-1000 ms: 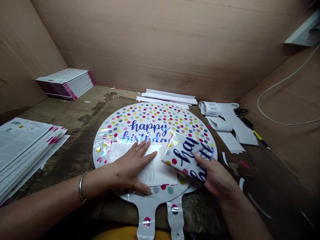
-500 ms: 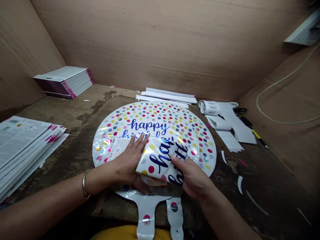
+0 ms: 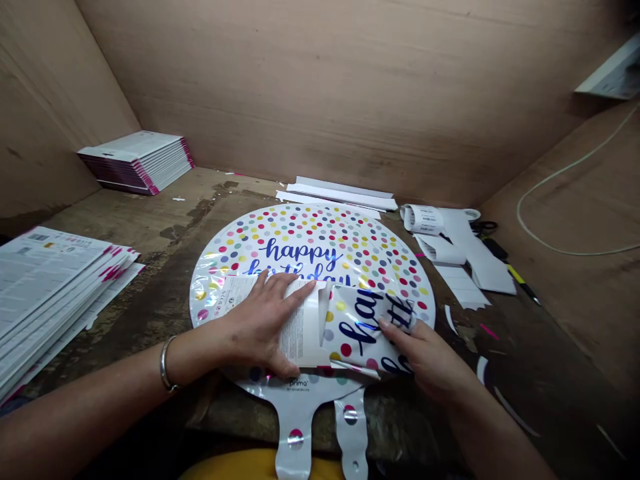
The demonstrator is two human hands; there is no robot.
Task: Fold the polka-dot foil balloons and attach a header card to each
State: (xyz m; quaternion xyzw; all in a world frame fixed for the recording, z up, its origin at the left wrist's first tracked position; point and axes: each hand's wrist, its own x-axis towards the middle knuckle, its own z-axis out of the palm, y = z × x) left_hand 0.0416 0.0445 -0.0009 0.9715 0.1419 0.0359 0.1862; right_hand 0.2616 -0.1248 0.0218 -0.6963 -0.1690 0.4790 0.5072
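Several flat white foil balloons [image 3: 350,230] with coloured dots and "happy birthday" in blue lie stacked, their tails toward me. On top of them is a printed white card sleeve [image 3: 303,333]. My left hand [image 3: 255,327] lies across the sleeve with fingers spread, thumb at its near edge and fingertips by its far edge. A folded foil balloon [image 3: 355,330] with the same print sits at the sleeve's right end; whether its end is inside, I cannot tell. My right hand [image 3: 425,347] grips its right side, thumb on top.
Printed cards [image 3: 55,287] are piled at the left, with another card stack [image 3: 137,163] at the back left. White strips [image 3: 340,193] lie along the back board. To the right are a label roll [image 3: 423,219], scissors [image 3: 485,228], a yellow-black pen [image 3: 523,283] and paper scraps.
My right hand has moved right with the folded balloon, which now covers less of the sleeve. More of the sleeve's printed face shows. My left hand stays on it. The view has shifted slightly.
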